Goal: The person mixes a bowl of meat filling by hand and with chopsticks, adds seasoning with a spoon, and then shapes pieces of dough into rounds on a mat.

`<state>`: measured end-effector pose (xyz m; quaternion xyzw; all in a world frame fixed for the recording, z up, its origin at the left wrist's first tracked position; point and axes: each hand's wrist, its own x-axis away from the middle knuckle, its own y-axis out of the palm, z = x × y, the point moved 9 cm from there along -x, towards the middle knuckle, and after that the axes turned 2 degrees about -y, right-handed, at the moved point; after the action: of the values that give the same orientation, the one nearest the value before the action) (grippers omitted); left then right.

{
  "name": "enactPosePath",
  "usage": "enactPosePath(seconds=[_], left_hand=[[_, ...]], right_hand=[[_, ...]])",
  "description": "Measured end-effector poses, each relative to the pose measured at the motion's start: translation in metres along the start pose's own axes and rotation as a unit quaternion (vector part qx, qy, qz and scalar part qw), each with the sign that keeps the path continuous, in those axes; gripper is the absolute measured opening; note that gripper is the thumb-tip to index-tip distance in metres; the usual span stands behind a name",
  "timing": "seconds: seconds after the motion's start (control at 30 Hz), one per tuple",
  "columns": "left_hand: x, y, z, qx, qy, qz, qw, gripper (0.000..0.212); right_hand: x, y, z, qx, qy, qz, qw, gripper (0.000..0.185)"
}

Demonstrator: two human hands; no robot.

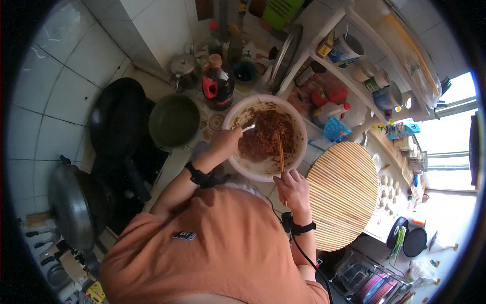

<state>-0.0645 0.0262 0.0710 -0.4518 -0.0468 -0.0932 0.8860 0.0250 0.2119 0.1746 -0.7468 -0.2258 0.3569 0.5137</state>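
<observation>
A pale pink basin (302,152) stands before me with dark reddish-brown minced filling (265,131) in it; streaks of it coat the inner wall. Over the basin's left side, my left hand (223,143) grips the handle of a metal utensil, seemingly a spoon (248,127), whose far end I cannot make out. My right hand (294,189), at the near right rim, is closed around wooden chopsticks (281,154). Their tips are sunk in the filling, and their back ends stick out below the fist.
Right of the basin lies a round slatted tray (341,197), close to my right forearm. A green bowl (174,121) and a large dark bottle (219,85) stand left and behind. A black wok (117,114) is farther left. A white shelf (341,68) rises at the back right.
</observation>
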Motion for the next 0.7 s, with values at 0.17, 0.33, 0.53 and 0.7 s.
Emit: enactPosePath(seconds=[0.17, 0.33, 0.53, 0.7], left_hand=[[0.03, -0.018, 0.061, 0.141, 0.205, -0.023, 0.968, 0.014], [0.006, -0.005, 0.038, -0.06, 0.108, -0.031, 0.992, 0.01], [0.007, -0.026, 0.016, 0.1, 0.068, 0.003, 0.993, 0.014], [0.031, -0.015, 0.024, 0.156, 0.039, -0.045, 0.986, 0.021]], right_hand=[[-0.007, 0.01, -0.001, 0.002, -0.002, -0.056, 0.998, 0.029], [-0.008, 0.019, -0.011, 0.014, -0.063, -0.114, 0.991, 0.032], [-0.006, 0.003, 0.005, -0.067, 0.038, 0.01, 0.997, 0.024], [0.001, -0.008, 0.029, -0.162, 0.144, 0.152, 0.965, 0.029]])
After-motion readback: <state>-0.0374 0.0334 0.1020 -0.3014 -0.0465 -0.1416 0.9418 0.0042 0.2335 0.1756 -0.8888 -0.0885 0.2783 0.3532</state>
